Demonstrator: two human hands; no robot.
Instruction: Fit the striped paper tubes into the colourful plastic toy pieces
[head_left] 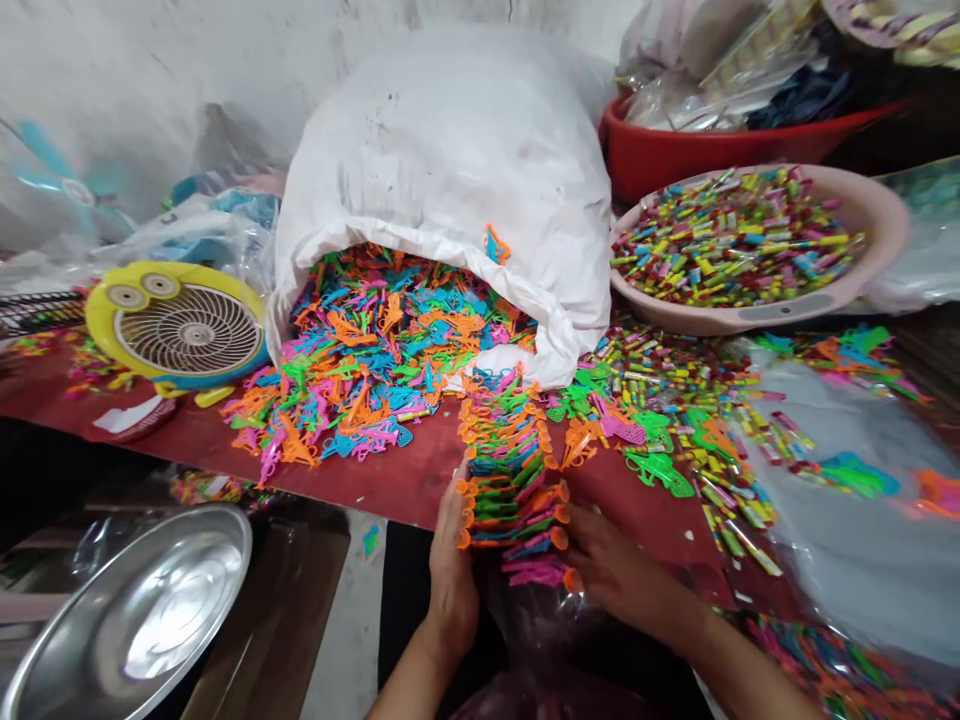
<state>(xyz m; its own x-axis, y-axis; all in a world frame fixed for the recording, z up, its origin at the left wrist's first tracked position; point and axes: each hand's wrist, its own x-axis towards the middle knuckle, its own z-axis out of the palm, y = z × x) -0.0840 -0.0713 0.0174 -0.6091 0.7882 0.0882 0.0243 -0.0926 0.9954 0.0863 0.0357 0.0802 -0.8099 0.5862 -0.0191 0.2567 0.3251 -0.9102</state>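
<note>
My left hand (452, 572) and my right hand (611, 570) grip a long, neat stack of orange, green, blue and pink plastic toy pieces (510, 480) from either side. The stack lies on a red tabletop (390, 480) and runs away from me, with round orange ends along its edges. Its near end overhangs the table edge and pink pieces hang there. Beyond it, a heap of loose, multicoloured plastic toy pieces (390, 340) spills from a white woven sack (450, 150).
A pink basin (757, 320) of small coloured tubes stands at the right, with a red basin (675, 150) behind it. More tubes and toy pieces are scattered over a clear plastic sheet (847, 520). A yellow fan (176, 325) stands at the left, and a steel dish (135, 620) sits lower left.
</note>
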